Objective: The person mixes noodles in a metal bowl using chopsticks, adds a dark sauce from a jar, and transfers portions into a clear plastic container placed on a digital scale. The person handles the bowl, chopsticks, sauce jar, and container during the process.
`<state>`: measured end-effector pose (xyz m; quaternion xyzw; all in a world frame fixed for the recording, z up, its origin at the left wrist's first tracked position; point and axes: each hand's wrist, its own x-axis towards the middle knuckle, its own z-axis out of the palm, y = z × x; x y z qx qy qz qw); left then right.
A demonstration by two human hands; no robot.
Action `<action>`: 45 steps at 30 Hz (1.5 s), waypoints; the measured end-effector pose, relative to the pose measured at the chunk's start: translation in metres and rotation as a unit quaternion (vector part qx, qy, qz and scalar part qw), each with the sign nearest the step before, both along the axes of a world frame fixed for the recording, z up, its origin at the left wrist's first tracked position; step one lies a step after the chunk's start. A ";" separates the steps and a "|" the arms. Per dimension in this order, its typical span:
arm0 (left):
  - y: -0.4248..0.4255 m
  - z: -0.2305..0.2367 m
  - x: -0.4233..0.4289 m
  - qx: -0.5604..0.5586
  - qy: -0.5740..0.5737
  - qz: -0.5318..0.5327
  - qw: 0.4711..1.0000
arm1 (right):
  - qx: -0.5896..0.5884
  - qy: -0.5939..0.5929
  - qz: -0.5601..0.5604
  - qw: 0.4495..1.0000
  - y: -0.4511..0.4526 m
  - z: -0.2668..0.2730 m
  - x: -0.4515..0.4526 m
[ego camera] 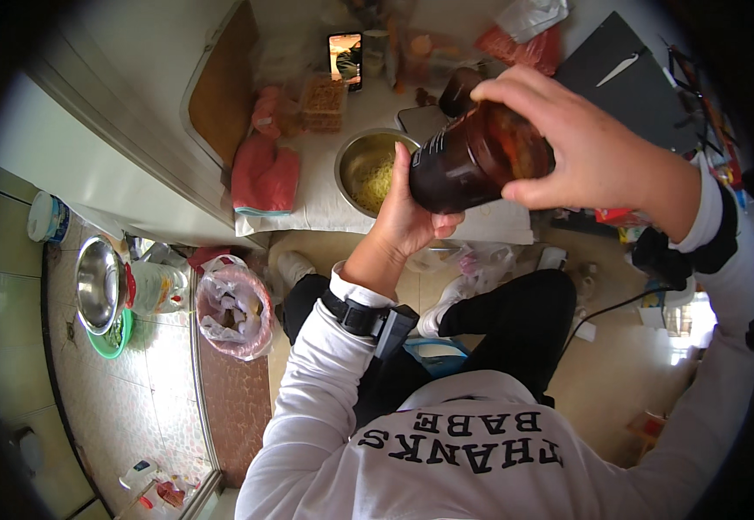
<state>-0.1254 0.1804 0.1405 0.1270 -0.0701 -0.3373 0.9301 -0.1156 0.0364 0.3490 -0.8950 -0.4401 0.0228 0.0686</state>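
A dark amber jar (451, 166) with pale markings is tilted over the table. My left hand (406, 218) supports its lower left end, thumb up along the side. My right hand (565, 140) grips the other end with thumb and fingers spread around it. Reddish-brown matter shows through the jar near my right palm; whether a lid is on that end I cannot tell. Just behind my left thumb stands a metal bowl (349, 159), partly hidden by hand and jar. Pale yellow shreds (375, 185) lie in the bowl.
On the white-covered table (315, 221) are a red cloth (265, 172), a clear box of brown food (323, 101), a lit phone (345, 62) and a second dark jar (461, 91). A black board (627, 84) stands right. A lined bin (234, 312) sits on the floor at left.
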 end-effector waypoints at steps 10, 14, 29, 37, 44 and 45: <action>0.002 -0.027 -0.018 0.080 0.024 -0.132 0.988 | -0.098 0.035 0.199 0.974 -0.013 -0.013 -0.022; 0.002 -0.033 -0.026 0.067 0.008 -0.160 0.985 | -0.072 -0.073 0.302 0.948 -0.014 -0.032 -0.030; -0.015 -0.044 -0.035 0.141 -0.002 -0.129 0.982 | -0.069 0.047 0.014 0.996 -0.037 -0.031 -0.036; -0.043 -0.048 -0.037 0.143 -0.044 0.141 0.979 | -0.103 0.385 -0.361 0.843 -0.046 -0.035 0.001; -0.043 -0.052 -0.029 0.201 -0.097 0.231 0.947 | -0.025 0.388 -0.368 0.845 -0.037 -0.039 0.011; -0.043 -0.050 -0.028 0.199 -0.087 0.226 0.950 | -0.023 0.352 -0.343 0.871 -0.036 -0.041 0.010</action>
